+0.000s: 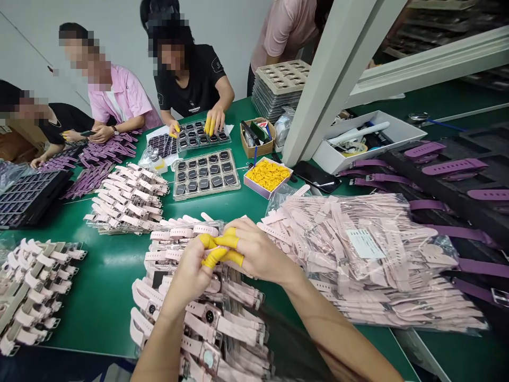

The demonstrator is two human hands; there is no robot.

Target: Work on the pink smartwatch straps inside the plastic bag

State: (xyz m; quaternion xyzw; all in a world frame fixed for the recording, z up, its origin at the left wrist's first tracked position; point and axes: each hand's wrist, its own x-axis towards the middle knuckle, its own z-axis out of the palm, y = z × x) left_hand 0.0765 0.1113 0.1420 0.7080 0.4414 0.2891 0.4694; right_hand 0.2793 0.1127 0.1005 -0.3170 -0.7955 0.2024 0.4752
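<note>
My left hand (194, 268) and my right hand (254, 249) meet above a stack of pale pink watches (209, 315). Yellow finger cots (217, 256) cover several of my fingertips. The fingers of both hands are closed and pressed together, and they hide whatever lies between them. Pink straps show just below the fingers, but I cannot tell whether one is held. Right of my hands lies a large heap of pink watch straps (318, 276) in clear plastic bags with a white label (365, 243).
A box of yellow finger cots (268, 176), a tray of dark watch cases (207, 172) and a black phone (317, 176) lie beyond my hands. More pink stacks (125, 199) stand left. A pale post (326, 79) rises at right. Several co-workers sit across the green table (95, 297).
</note>
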